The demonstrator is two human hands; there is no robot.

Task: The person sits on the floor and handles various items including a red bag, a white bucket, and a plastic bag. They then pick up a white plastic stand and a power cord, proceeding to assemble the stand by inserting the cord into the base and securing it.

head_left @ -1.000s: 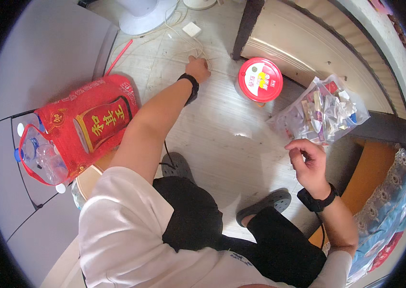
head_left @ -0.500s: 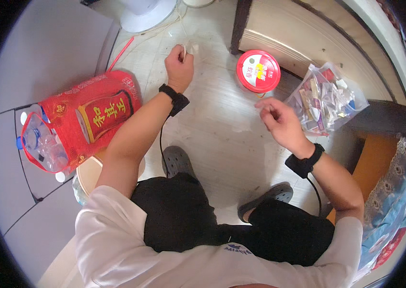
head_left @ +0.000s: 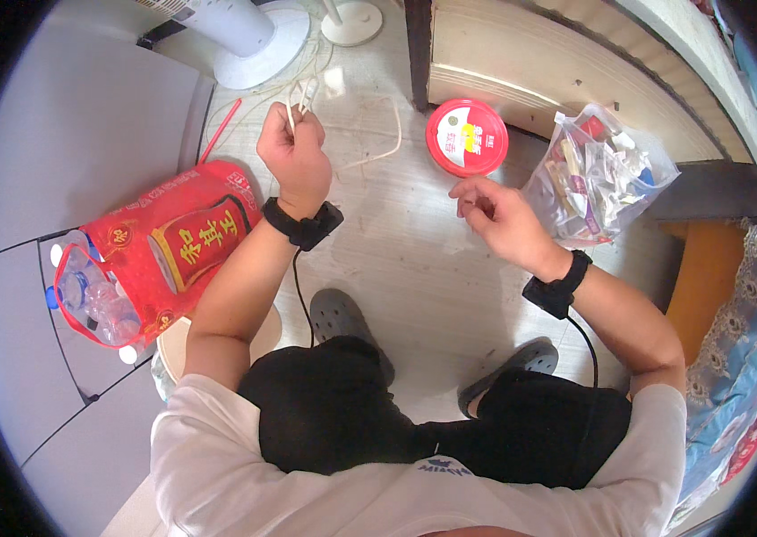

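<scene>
White cable (head_left: 369, 152), thin and rubbery, loops over the pale wood-grain floor (head_left: 414, 268); left hand (head_left: 296, 152) grip closed round its plug end. Right hand (head_left: 499, 215) half-curled, holding nothing, just below a round red-lidded tub (head_left: 466, 137). Crinkly clear sachet bag (head_left: 593, 174) beside it.

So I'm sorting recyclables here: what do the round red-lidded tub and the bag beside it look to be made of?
The tub shows only its lid: glossy red, probably a foil or plastic film seal; the body is hidden. The bag looks like thin clear plastic, crinkled and shiny, with small packets visible through it.
</scene>
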